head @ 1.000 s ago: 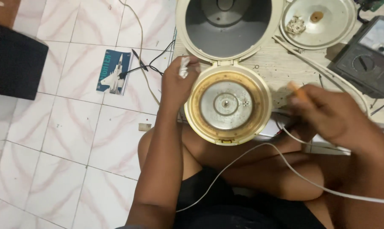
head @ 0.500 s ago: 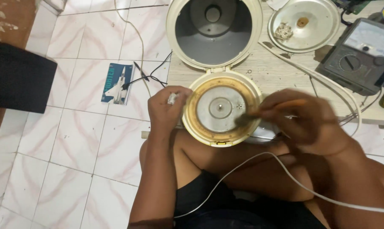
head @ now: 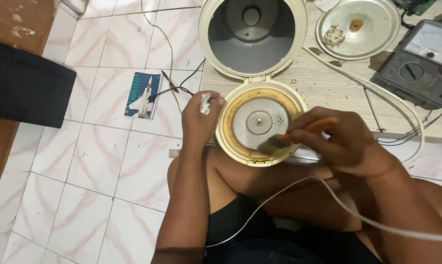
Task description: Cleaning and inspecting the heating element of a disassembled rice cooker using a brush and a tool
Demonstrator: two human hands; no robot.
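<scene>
While both hands work at the cooker's open lid, the scene breaks down as follows.

Left hand: the left hand (head: 200,120) is curled shut around a small crumpled white wad (head: 205,103), its thumb and knuckles pressed against the left rim of the lid.

Right hand: the right hand (head: 339,143) pinches the orange handle of a small brush (head: 285,140), fingers closed round it; the dark bristles rest on the lid's metal plate.

Lid: the rice cooker lid (head: 230,127) is round, cream plastic with a brown-stained ring around a dull grey metal disc; it lies open, flat, hinged to the pot and overhanging the person's knees.

Cooker body: the rice cooker body (head: 252,36) is cream outside, with a smooth grey well and a round hole at its centre; it sits on the pale wooden board (head: 328,88).

Nearby: a shallow metal dish (head: 377,34) holds bits of debris; a dark analogue multimeter (head: 419,63) sits at the board's right edge.

Cords: a white cable (head: 357,215) crosses the lap in front of the right forearm.

Floor: glossy white tiles (head: 94,166) with pink veining; a small printed card (head: 142,95) showing a jet lies flat.
</scene>
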